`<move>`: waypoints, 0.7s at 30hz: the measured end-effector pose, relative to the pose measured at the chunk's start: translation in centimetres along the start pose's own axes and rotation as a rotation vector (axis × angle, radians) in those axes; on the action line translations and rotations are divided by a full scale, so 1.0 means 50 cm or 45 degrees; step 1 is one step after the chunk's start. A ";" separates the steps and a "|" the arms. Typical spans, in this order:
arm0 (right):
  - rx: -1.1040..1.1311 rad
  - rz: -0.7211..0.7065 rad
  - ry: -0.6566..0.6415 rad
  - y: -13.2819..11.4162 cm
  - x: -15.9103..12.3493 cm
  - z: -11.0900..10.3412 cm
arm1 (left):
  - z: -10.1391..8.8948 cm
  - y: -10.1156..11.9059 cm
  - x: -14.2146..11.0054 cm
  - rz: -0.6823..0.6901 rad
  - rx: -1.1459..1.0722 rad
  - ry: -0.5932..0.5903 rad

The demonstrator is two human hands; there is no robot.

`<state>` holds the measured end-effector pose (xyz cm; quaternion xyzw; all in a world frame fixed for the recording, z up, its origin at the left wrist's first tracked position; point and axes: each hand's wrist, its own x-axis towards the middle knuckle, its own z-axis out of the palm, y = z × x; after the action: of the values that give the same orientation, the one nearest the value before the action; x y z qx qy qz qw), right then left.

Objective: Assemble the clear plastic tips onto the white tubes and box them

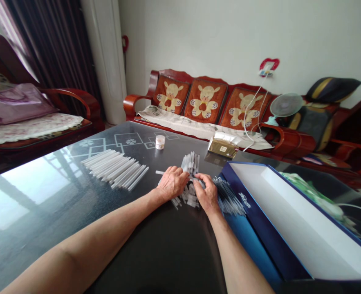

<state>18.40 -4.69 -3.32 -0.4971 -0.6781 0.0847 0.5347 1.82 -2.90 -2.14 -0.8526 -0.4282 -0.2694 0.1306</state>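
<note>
forearms [91, 241] reach over dark bench [155, 261]; left hand [171, 183] and right hand [207, 195] together, palms down on heap of clear tubes [190, 163] (grip unclear), blue box [260, 216] just right.

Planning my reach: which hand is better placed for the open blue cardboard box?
Probably your right hand: it lies nearer the blue cardboard box, while your left hand rests on the clear plastic tube pile.
</note>
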 end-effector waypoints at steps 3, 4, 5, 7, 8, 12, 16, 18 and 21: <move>0.031 -0.032 -0.004 0.002 0.000 0.003 | 0.000 0.001 0.000 0.018 0.005 0.008; 0.040 -0.038 -0.006 0.003 0.000 0.004 | 0.001 0.001 0.000 0.021 0.004 0.009; 0.047 -0.040 -0.009 0.003 0.000 0.005 | 0.002 0.001 0.000 0.024 0.001 0.007; 0.060 -0.033 -0.012 0.002 0.000 0.006 | 0.004 0.001 0.000 0.032 -0.012 -0.002; 0.064 -0.021 -0.013 0.000 0.000 0.005 | 0.005 0.002 0.000 0.035 -0.020 -0.007; 0.097 0.149 0.003 0.000 0.000 0.001 | 0.004 0.000 -0.002 0.038 -0.040 0.022; 0.238 0.396 0.173 0.019 0.002 -0.002 | 0.002 -0.007 -0.004 -0.027 -0.019 0.095; 0.204 0.377 0.329 0.025 0.004 -0.002 | 0.003 -0.010 -0.003 -0.069 -0.003 0.116; -0.048 0.051 0.450 0.011 0.003 -0.001 | 0.006 -0.012 -0.003 -0.088 0.020 0.150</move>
<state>18.76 -4.31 -3.55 -0.5276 -0.5651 -0.0062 0.6342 1.40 -2.50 -2.47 -0.8189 -0.4511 -0.3203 0.1527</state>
